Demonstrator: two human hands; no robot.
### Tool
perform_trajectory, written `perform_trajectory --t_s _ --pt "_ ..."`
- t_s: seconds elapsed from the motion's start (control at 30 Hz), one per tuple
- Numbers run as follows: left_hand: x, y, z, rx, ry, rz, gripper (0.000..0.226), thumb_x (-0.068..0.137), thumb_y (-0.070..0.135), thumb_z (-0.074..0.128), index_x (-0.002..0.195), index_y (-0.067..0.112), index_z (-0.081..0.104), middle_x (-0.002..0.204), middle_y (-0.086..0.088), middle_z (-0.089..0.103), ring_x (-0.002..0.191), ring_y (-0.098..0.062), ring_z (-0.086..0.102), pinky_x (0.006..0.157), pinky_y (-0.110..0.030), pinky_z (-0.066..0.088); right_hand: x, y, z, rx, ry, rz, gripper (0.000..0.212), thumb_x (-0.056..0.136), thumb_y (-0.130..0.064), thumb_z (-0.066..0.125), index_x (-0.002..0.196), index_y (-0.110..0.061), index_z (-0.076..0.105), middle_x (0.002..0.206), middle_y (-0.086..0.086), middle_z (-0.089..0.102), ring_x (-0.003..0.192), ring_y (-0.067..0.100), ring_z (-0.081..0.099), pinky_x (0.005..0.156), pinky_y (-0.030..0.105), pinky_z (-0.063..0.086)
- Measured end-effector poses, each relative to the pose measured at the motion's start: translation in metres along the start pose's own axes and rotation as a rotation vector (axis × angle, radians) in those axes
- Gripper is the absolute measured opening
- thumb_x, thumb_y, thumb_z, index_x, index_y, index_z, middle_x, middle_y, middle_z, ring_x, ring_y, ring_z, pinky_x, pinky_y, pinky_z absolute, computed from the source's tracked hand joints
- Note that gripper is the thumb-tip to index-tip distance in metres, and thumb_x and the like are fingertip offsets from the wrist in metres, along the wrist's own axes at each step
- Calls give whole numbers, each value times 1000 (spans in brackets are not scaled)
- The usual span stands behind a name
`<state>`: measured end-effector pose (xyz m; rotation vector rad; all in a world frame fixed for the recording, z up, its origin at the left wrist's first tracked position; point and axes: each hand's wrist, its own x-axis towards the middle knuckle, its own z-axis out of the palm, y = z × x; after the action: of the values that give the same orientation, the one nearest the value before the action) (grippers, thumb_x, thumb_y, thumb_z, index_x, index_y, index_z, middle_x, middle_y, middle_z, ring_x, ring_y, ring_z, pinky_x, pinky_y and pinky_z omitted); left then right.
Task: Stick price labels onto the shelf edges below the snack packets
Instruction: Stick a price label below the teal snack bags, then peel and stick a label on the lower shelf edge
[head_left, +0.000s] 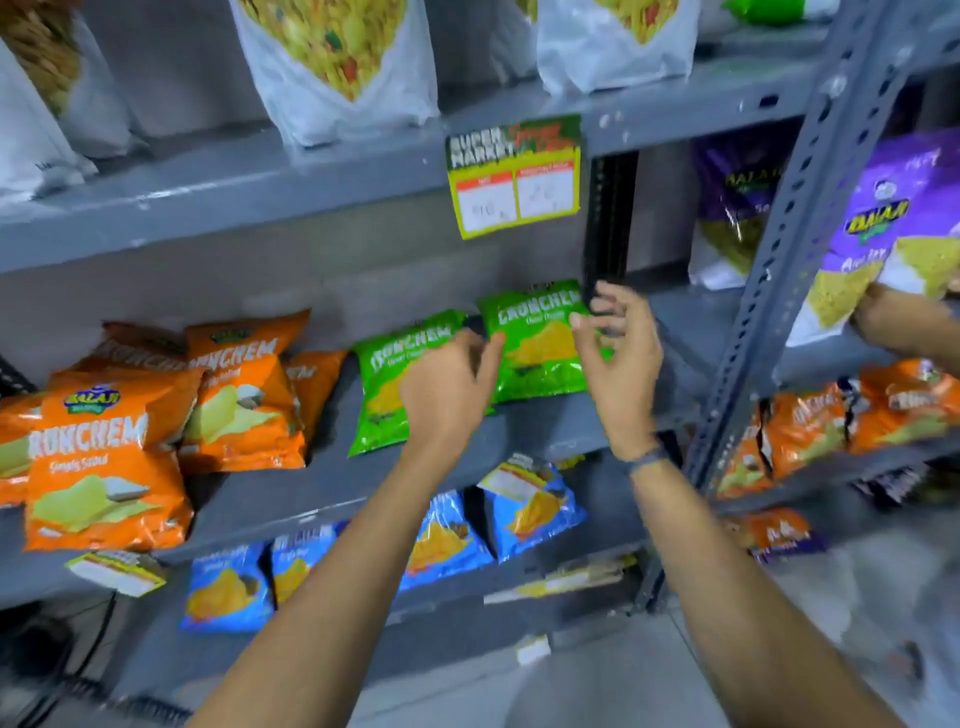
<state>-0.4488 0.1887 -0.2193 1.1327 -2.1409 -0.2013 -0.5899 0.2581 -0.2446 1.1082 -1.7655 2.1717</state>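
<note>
Green Crunchem packets (535, 343) on middle shelf (545, 431), both hands at them: left hand (447, 395) resting on one, right hand (618, 358) fingers spread, clamped on nothing visible. Price label (514, 174) stuck on shelf edge above packets, reads "Super Market". Risk: nudged packets slide off shelf; no label seen in hands. Orange packets (104, 457) left of green: "Balaji", "Simply Salted".

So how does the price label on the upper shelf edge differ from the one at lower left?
The upper price label hangs flat and square to view from its shelf edge, its two white boxes readable. The lower-left price label sits tilted and skewed, its print too blurred to read. The upper one shows a dark green header; the lower shows mostly white. Both have yellow borders.
</note>
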Motion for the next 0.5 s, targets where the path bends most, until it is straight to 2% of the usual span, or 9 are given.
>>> perform_trajectory --t_s 0.07,0.13,0.23,0.3,0.4,0.5 --pt "-20 -19 33 74 -246 4 32 89 47 53 90 17 64 90 -13 73 89 -34 66 61 -35 49 -38 37 -1 -13 5 201 19 86 -8 61 105 -6 58 95 6 61 84 17 60 69 17 49" --pt "-34 -35 60 152 -417 30 29 88 43 56 96 16 61 103 -11 68 99 -32 63 69 -39 52 -76 72 1 -39 11 435 20 86 -2 60 105 3 56 94 14 59 87 22 57 75 33 49" --pt "-47 -48 84 215 -543 19 34 88 42 57 107 14 55 114 -11 60 109 -32 56 78 -46 53 -119 108 10 5 1 781 37 85 -3 63 116 -2 45 99 17 51 92 25 50 87 41 45" --pt "-49 -52 95 248 -576 23 36 89 42 56 110 12 53 115 -12 58 112 -32 53 80 -47 52 -135 124 18 59 -76 946 42 87 -8 63 123 1 43 103 14 53 93 25 51 87 44 45" --pt "-45 -52 106 330 -587 91 38 90 41 54 112 11 53 115 -12 59 113 -31 51 80 -42 51 -140 137 25 93 -212 1014 31 90 -14 59 108 12 55 88 13 56 80 24 50 73 49 48" --pt "-37 -49 115 408 -628 170 32 93 34 51 115 12 57 117 -13 61 112 -32 53 80 -39 50 -133 141 25 127 -194 1060 16 91 -17 58 92 -1 61 88 16 60 83 24 53 82 44 48"
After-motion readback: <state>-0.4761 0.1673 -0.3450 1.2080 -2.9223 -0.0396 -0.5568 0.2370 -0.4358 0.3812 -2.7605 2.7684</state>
